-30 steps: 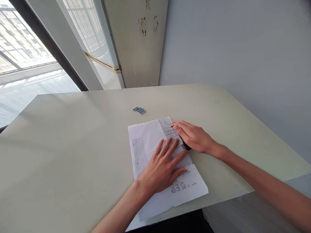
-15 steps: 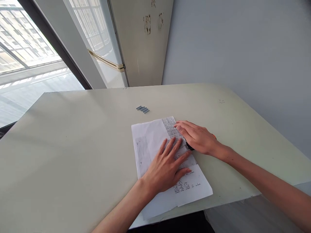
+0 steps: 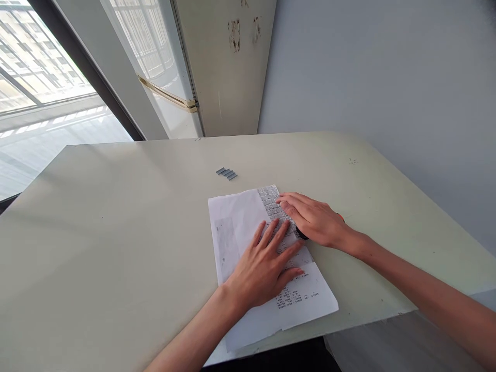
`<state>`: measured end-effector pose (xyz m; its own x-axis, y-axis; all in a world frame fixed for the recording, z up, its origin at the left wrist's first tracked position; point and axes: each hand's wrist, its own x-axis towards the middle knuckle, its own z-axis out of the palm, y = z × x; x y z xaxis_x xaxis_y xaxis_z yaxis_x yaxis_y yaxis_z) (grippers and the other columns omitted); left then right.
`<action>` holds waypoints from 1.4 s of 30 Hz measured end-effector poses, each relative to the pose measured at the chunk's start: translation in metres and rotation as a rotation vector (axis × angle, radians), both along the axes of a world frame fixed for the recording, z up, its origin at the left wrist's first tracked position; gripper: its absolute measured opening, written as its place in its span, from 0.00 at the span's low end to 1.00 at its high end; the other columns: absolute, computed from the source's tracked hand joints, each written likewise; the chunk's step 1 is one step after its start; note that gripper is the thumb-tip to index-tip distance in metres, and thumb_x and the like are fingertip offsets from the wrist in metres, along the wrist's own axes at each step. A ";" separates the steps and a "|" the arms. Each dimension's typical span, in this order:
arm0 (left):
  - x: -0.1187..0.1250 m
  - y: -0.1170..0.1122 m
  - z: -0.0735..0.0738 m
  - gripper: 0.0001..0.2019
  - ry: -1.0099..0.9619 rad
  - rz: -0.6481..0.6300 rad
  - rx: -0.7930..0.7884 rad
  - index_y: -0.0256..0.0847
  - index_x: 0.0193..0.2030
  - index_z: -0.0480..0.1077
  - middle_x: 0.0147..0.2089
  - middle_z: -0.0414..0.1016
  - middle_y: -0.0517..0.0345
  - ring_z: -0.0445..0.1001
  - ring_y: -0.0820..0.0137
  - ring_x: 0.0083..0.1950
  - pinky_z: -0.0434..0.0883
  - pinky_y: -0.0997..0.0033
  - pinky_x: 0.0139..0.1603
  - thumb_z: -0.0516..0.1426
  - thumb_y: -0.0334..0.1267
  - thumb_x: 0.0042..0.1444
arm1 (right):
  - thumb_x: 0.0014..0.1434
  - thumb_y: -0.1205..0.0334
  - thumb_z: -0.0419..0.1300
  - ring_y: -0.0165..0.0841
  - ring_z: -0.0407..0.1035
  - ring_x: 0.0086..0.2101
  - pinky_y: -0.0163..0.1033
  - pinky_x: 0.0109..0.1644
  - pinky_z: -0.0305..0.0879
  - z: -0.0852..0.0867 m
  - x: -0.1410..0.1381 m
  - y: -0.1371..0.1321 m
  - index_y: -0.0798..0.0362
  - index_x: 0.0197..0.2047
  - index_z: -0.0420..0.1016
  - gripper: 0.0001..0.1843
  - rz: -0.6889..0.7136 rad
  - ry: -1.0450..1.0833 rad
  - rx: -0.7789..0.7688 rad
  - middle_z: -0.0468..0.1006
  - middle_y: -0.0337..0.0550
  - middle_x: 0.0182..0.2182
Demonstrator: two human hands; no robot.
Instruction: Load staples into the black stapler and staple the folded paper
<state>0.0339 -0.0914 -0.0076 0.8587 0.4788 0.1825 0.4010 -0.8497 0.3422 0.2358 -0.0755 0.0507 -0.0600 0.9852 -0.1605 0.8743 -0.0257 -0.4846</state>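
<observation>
My left hand (image 3: 261, 271) lies flat with spread fingers on a small stack of printed paper sheets (image 3: 240, 212), holding it against the table. At the right edge of the sheets, my right hand (image 3: 310, 217) is pressed down over what looks like a stapler (image 3: 301, 234). Only its black end and a bit of orange by the wrist show; the palm hides the rest. Where it meets the paper cannot be seen. Beyond the sheets lie several grey strips of staples (image 3: 227, 173), side by side.
The pale table (image 3: 116, 248) spreads out on both sides of the paper, its front edge close to me. A fridge (image 3: 228, 93) with a gold handle stands behind it. A grey wall (image 3: 372, 72) borders the right, a window (image 3: 39, 62) the left.
Both hands, the sheets and the stapler keep their places relative to one another. The whole view has shifted very slightly.
</observation>
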 end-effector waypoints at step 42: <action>-0.012 0.008 0.006 0.23 -0.013 -0.028 0.013 0.53 0.73 0.63 0.82 0.44 0.55 0.43 0.53 0.81 0.50 0.42 0.79 0.51 0.49 0.75 | 0.75 0.40 0.45 0.44 0.72 0.60 0.56 0.67 0.64 -0.024 0.061 -0.017 0.43 0.57 0.74 0.24 -0.271 0.316 0.270 0.80 0.45 0.59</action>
